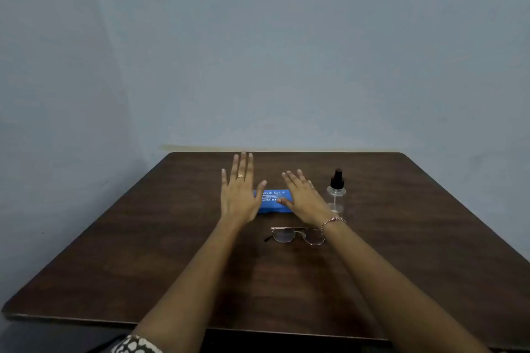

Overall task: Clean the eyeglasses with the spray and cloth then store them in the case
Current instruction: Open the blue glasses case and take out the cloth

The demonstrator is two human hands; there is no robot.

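Head view: I see the blue case closed, thin-rimmed glasses just before it; left hand and right hand spread, empty.

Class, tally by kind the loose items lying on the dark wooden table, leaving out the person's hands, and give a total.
Blue rectangular eyeglass case: 1
Clear plastic spray bottle with black pump top: 1
Thin metal-framed eyeglasses: 1
Total: 3
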